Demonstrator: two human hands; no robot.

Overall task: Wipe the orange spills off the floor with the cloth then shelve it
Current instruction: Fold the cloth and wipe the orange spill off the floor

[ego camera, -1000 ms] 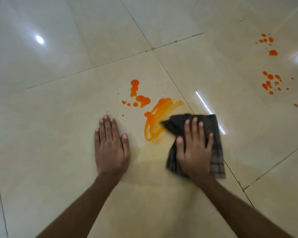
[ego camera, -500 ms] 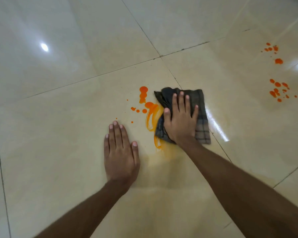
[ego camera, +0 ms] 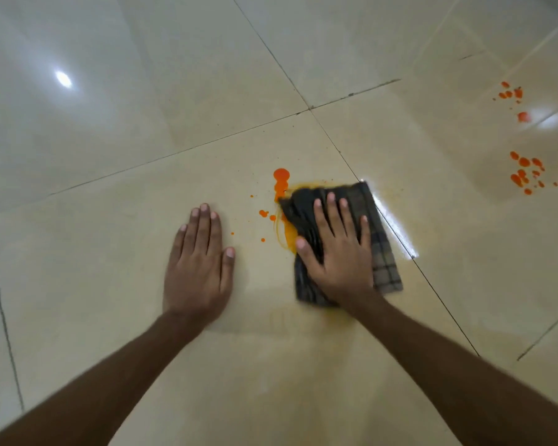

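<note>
Looking straight down at a glossy beige tile floor (ego camera: 136, 130). Pressing the right hand (ego camera: 339, 255) flat onto the cloth (ego camera: 384, 262), with fingers straight and spread toward 12 o'clock and the thumb out at 9 o'clock over the cloth's left edge. No curl, no pinch, just an open palm bearing down. Finding that cloth, dark and plaid, lying on the tile just right of centre, bunched up at its 11 o'clock corner and running close beside a diagonal grout line (ego camera: 335, 146) on its 3 o'clock side. Hard to say how it is folded, with blur along the near edge.

Planting the left hand (ego camera: 197, 268) flat on bare tile at 9 o'clock from the cloth, with fingers straight and close together, holding nothing.

Spotting an orange blob (ego camera: 281, 175) at 11 o'clock from the cloth, dripping down to meet the bunched corner. Catching a yellow-orange smear (ego camera: 290, 238) along the cloth's left edge, right by the thumb. Counting small droplets (ego camera: 263, 214) between the two hands. Picking out a lower cluster of drops (ego camera: 525, 172) and an upper cluster (ego camera: 511, 93) well apart at 2 o'clock, near the frame's right side. Noting lamp glare (ego camera: 63, 79) at 10 o'clock.
</note>
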